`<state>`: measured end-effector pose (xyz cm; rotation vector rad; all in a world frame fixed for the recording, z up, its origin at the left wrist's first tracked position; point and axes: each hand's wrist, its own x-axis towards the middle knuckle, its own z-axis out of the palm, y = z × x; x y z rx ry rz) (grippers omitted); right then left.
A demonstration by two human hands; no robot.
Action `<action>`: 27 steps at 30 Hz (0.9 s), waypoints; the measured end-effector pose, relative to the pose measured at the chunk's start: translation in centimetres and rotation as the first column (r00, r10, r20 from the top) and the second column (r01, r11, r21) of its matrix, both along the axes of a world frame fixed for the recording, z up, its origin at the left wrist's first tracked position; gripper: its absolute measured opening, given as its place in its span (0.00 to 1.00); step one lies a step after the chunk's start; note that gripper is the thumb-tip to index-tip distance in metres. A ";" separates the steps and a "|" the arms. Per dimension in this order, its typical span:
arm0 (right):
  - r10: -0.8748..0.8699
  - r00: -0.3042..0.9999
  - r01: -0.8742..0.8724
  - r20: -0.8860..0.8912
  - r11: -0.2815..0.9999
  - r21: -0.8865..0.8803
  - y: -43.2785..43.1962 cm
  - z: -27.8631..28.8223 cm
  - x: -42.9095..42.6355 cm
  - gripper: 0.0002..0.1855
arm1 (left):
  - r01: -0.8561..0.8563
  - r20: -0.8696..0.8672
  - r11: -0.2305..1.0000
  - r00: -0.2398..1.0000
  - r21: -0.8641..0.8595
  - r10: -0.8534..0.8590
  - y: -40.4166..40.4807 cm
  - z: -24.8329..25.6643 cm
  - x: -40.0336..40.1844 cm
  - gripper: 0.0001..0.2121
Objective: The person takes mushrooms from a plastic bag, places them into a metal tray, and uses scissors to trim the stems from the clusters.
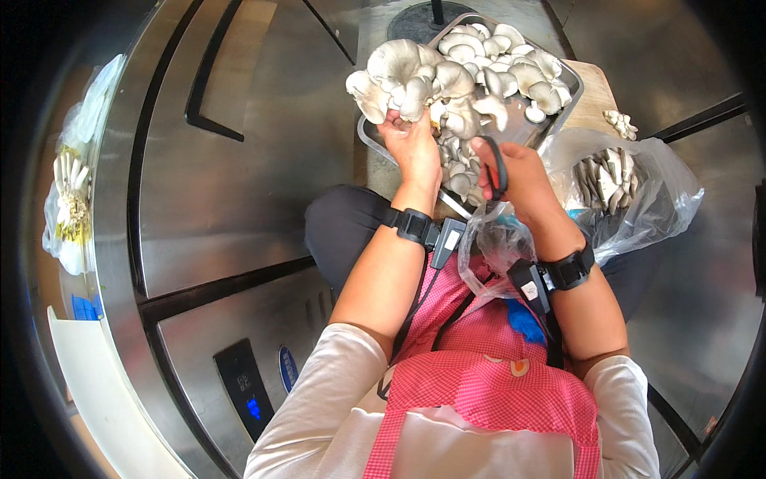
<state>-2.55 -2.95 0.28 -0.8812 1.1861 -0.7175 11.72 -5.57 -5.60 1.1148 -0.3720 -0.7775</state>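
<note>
My left hand [414,148] grips a large cluster of grey oyster mushrooms [400,64] from below, with the caps spread over my fingers. Black-handled scissors [500,166] are in my right hand [526,179], just to the right of the cluster; their blades cannot be made out. Under both hands lies a metal tray [575,90]. Cut oyster mushrooms [479,51] are piled in its far part. Smaller mushrooms [458,173] fill its near end, partly hidden by my hands.
A clear plastic bag [670,179] holding more mushrooms [607,176] sits at right by a wooden board [589,81]. A mushroom piece [621,124] rests near the board's edge. Steel cabinet doors [269,167] stand close on the left. Bagged vegetables [75,191] lie on a ledge.
</note>
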 end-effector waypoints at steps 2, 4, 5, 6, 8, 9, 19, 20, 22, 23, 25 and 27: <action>0.024 0.999 -0.024 -0.041 1.000 0.006 0.2 0.5 -0.8 0.23 | -0.012 -0.070 0.999 0.997 0.038 0.014 0.1 0.7 0.0 0.21; 0.137 0.979 -0.136 -0.148 0.991 0.013 0.6 1.1 -0.9 0.23 | -0.031 -0.132 0.997 0.990 0.074 0.041 0.2 0.6 0.5 0.22; 0.143 0.979 -0.143 -0.146 0.990 0.010 1.2 1.4 -0.6 0.23 | -0.043 -0.124 0.998 0.991 0.046 0.048 0.3 0.1 0.7 0.22; 0.180 0.976 -0.177 -0.120 0.984 0.036 1.8 1.8 -0.4 0.23 | -0.047 -0.121 0.999 0.991 0.027 0.050 0.2 0.2 0.7 0.22; 0.272 0.959 -0.269 -0.081 0.962 0.049 2.3 0.9 -0.1 0.23 | -0.046 -0.134 0.999 0.990 0.026 0.049 0.2 0.4 0.5 0.22; 0.269 0.960 -0.266 -0.083 0.963 0.043 2.3 0.7 0.1 0.23 | -0.035 -0.153 0.998 0.987 0.043 0.041 0.2 0.5 0.3 0.21; 0.222 0.975 -0.220 -0.010 0.970 0.106 0.8 -0.2 2.1 0.28 | 0.018 -0.213 0.999 0.977 0.033 -0.010 0.5 1.0 0.1 0.20; 0.241 0.971 -0.240 0.008 0.964 0.113 0.7 -0.3 2.3 0.29 | 0.011 -0.240 1.000 0.971 -0.025 -0.017 0.5 0.9 0.1 0.19; 0.232 0.972 -0.232 0.018 0.963 0.137 0.8 -0.2 2.6 0.28 | 0.003 -0.267 0.997 0.963 -0.079 -0.024 0.6 0.5 0.2 0.19; 0.224 0.974 -0.225 0.027 0.961 0.160 0.9 -0.2 2.7 0.28 | 0.010 -0.231 0.997 0.973 -0.074 -0.027 0.6 0.3 0.3 0.19; 0.244 0.970 -0.241 -0.003 0.960 0.141 1.4 0.4 2.5 0.27 | 0.015 -0.189 0.997 0.982 -0.070 -0.028 0.5 0.1 0.5 0.19; 0.259 0.965 -0.253 -0.038 0.959 0.125 1.4 0.3 2.3 0.26 | 0.025 -0.153 0.994 0.987 -0.105 -0.041 0.3 -0.1 0.3 0.18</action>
